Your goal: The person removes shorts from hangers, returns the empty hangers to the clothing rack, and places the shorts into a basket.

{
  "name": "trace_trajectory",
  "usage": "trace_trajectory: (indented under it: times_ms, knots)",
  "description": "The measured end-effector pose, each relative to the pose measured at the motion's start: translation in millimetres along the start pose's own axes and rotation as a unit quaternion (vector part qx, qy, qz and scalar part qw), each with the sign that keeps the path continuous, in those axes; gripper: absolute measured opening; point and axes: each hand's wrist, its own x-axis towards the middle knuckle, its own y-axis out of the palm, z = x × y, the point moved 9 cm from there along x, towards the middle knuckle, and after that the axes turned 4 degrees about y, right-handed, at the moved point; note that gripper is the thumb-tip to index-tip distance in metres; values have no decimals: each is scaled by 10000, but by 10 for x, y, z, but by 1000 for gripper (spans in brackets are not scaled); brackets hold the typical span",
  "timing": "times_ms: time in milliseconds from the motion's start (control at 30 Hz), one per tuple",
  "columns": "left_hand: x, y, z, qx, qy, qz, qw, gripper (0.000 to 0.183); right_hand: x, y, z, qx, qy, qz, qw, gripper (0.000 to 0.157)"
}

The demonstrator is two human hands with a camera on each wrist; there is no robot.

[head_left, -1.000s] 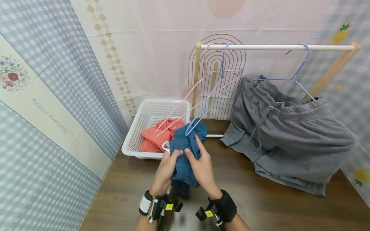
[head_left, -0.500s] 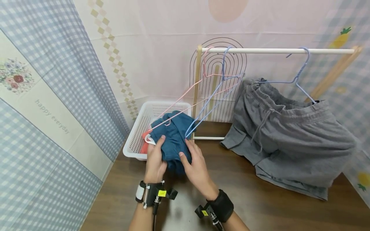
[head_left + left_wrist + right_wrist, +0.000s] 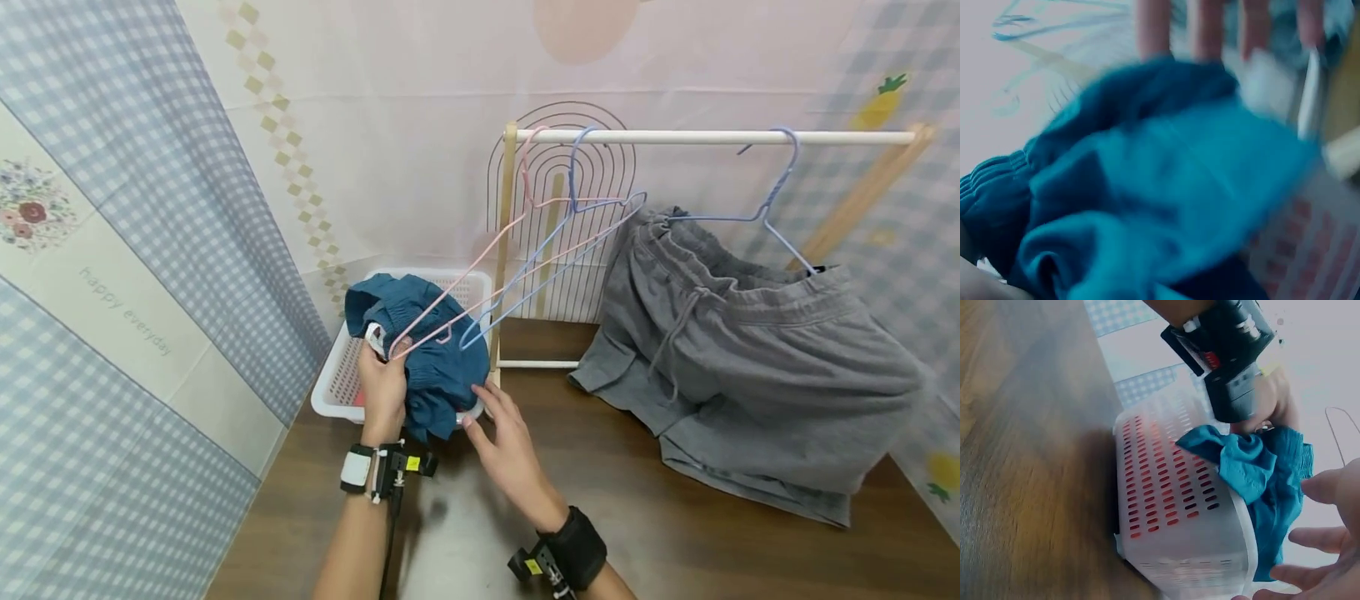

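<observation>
Teal-blue shorts [image 3: 442, 367] with an elastic waistband are bunched over the white basket [image 3: 322, 404]. My left hand [image 3: 384, 387] grips them near the waistband, beside a white tag or cord [image 3: 375, 337]. Its thumb side and the cloth are blurred in the left wrist view. My right hand [image 3: 510, 446] has its fingers apart, with fingertips right at the shorts' right edge; the right wrist view shows the same spread fingers [image 3: 1319, 537]. A pink hanger [image 3: 491, 242] and a blue hanger [image 3: 543, 250] slant down from the rod, their lower ends overlapping the shorts.
A white rod [image 3: 697, 137] on wooden supports spans the back right. Grey shorts [image 3: 750, 367] hang there from another blue hanger [image 3: 776, 183]. Coral cloth [image 3: 1160, 462] shows through the basket's slots. A checked curtain [image 3: 187, 208] borders the brown table [image 3: 622, 500] at left.
The teal shorts have moved left and away, over the basket, covering the coral cloth. My left hand has travelled left with them. My right hand has let go and its fingers have spread.
</observation>
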Motion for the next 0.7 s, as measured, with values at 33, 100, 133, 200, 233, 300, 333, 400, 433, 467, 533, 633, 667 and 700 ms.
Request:
trace_trajectory:
  times_ms: [33, 100, 133, 200, 233, 300, 333, 400, 433, 467, 533, 633, 667, 700]
  knots:
    - [27, -8, -20, 344, 165, 25, 9993, 54, 1, 8, 2, -79, -91, -12, 9999, 51]
    - [81, -27, -60, 1001, 536, -7, 9935, 48, 15, 44, 40, -296, -350, 48, 9989, 51]
    - [101, -32, -81, 1216, 721, -35, 9900, 46, 26, 70, 79, -522, -566, 80, 9970, 51]
    - [133, -19, -140, 1528, 1133, -74, 9817, 34, 53, 137, 169, -1114, -1020, 181, 9884, 50]
    - [150, -21, -176, 1649, 1351, -101, 9770, 30, 72, 187, 225, -1483, -1286, 214, 9803, 50]
    - [174, -11, -238, 1771, 1762, -78, 9683, 20, 104, 282, 337, -2270, -1823, 227, 9564, 46]
    - [181, -5, -264, 1812, 1934, -69, 9642, 20, 120, 326, 381, -2634, -2069, 197, 9420, 46]
    - [195, 8, -304, 1864, 2246, -48, 9564, 24, 162, 408, 444, -3198, -2394, 206, 9165, 46]
    - [201, 8, -310, 1854, 2341, -47, 9543, 28, 193, 443, 462, -3402, -2477, 235, 9069, 46]
    - [207, 4, -316, 1861, 2412, -69, 9524, 32, 235, 476, 471, -3565, -2509, 286, 8995, 48]
    - [218, -8, -314, 1904, 2453, -122, 9505, 37, 345, 530, 451, -3785, -2335, 489, 8943, 53]
    - [231, -40, -265, 2363, 2303, -209, 9438, 25, 544, 573, 354, -3946, -1693, 902, 8986, 61]
    - [232, -53, -236, 2573, 2188, -205, 9410, 21, 602, 579, 310, -3975, -1461, 1024, 9001, 64]
    - [229, -64, -204, 2824, 2060, -166, 9368, 17, 651, 580, 265, -3991, -1244, 1127, 9014, 65]
